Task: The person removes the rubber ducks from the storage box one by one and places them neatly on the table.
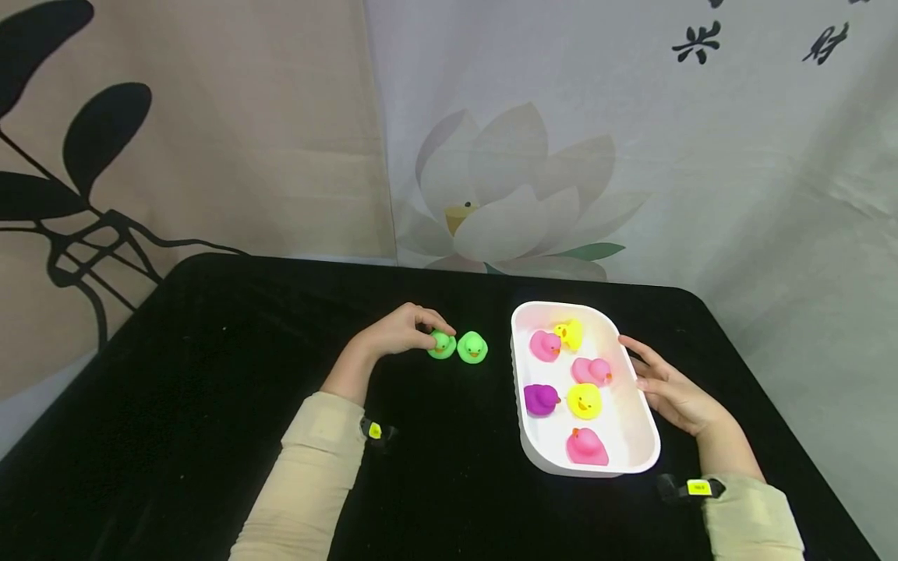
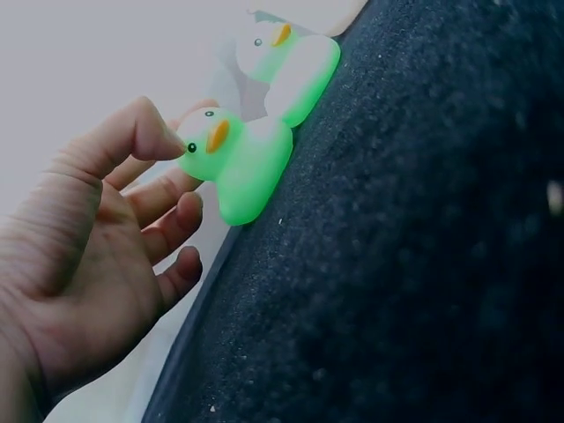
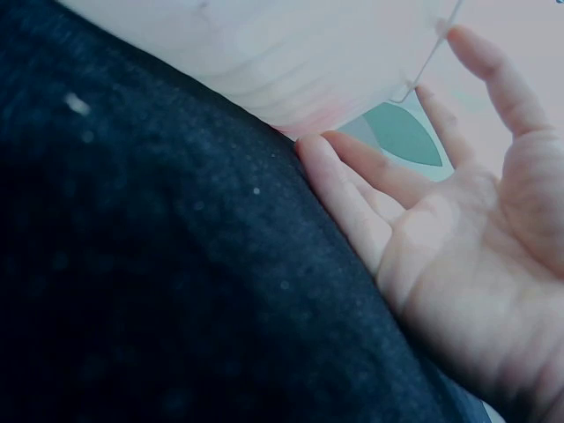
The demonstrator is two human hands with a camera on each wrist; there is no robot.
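My left hand [image 1: 398, 332] pinches the head of a green rubber duck [image 1: 442, 347] between thumb and fingers. In the left wrist view this duck [image 2: 253, 172] has an orange beak, and its base is at the black cloth. A second green duck [image 1: 473, 349] sits just to its right. Farther right stands a white plastic tub [image 1: 627, 421] with rounded corners. My right hand [image 1: 675, 391] is at the tub's right side, fingers extended. In the right wrist view, fingertips [image 3: 315, 150] meet the tub's ribbed wall [image 3: 264, 53] low down, with others by its rim.
Several ducks lie in the tub: pink ones [image 1: 586, 447], yellow ones [image 1: 585, 401] and a purple one [image 1: 541, 400]. A black cloth [image 1: 210, 436] covers the table. Behind it hangs a pale curtain [image 1: 281, 156] printed with a lotus and leaves.
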